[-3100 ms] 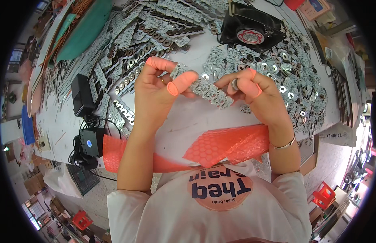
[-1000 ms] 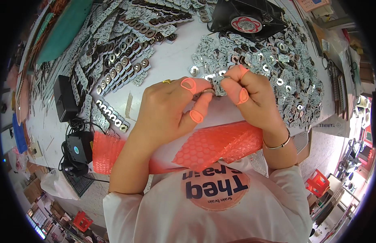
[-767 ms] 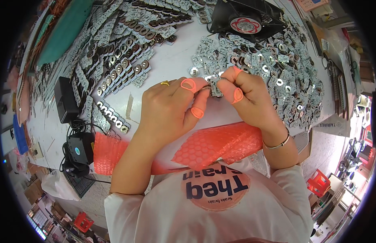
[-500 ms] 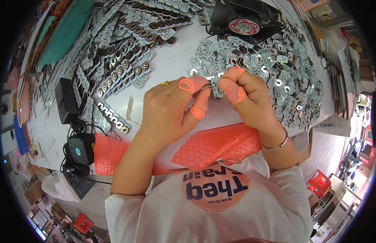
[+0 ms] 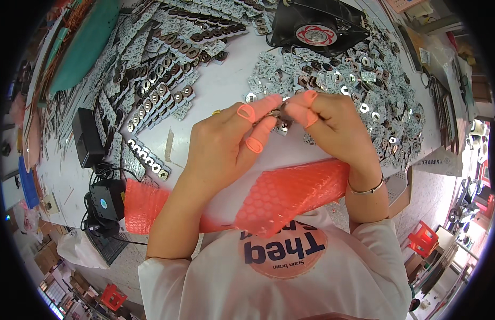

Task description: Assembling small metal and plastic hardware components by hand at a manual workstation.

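Thumb and index finger of both hands wear pink rubber finger cots. My left hand (image 5: 221, 141) is closed in a pinch on a small metal part (image 5: 275, 113), which is mostly covered by the fingertips. From the right, my right hand (image 5: 335, 125) brings its pinched thumb and index finger right up to that part; they seem to grip its other end, though the tips hide the contact. Just beyond and beside the fingers lies a heap of loose small metal parts (image 5: 375, 101), some with dark round pieces or shiny faces.
Rows of joined metal parts (image 5: 162, 101) cover the table's left side. A black fan (image 5: 317, 34) stands at the back. Red bubble wrap (image 5: 295, 192) lies along the near edge under my forearms. Black adapters (image 5: 106, 198) with cables sit at the left, and scissors (image 5: 426, 80) at the right.
My right hand's fingertips have shifted left and down to meet those of my left hand. The left hand has barely moved. The bubble wrap has shifted a little under the right wrist.
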Demonstrator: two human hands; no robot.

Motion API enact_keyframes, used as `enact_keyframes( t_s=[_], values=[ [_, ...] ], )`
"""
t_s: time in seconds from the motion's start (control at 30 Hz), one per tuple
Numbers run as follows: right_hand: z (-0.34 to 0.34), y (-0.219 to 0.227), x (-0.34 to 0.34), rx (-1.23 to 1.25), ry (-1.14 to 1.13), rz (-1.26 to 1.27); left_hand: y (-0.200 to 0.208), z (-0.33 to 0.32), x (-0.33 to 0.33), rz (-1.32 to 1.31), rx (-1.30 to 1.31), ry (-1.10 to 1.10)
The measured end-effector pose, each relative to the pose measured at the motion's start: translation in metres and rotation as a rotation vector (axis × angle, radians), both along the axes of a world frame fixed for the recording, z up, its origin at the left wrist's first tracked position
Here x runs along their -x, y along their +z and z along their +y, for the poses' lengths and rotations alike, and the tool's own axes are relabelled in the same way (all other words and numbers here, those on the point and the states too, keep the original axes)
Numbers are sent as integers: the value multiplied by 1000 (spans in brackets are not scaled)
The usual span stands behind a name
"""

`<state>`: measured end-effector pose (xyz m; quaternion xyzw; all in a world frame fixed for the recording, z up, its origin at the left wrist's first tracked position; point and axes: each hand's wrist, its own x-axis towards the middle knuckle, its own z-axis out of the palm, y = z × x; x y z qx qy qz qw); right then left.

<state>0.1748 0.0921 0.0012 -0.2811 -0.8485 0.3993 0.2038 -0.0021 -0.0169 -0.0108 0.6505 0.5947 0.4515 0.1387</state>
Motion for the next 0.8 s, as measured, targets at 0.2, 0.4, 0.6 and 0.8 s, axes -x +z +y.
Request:
enact_keyframes(
  t_s=[0.2, 0.4, 0.6, 0.8],
  values=[
    [-2, 8, -5, 238, 57, 25, 5, -7, 5, -380, 300, -35],
    [8, 6, -9, 293, 282, 49, 14, -10, 14, -682, 527, -229],
    [-9, 15, 1, 502, 289, 167, 18, -12, 18, -872, 649, -381],
    [-14, 18, 2, 811, 40, 297, 18, -13, 6, -989, 439, -311]
  ],
)
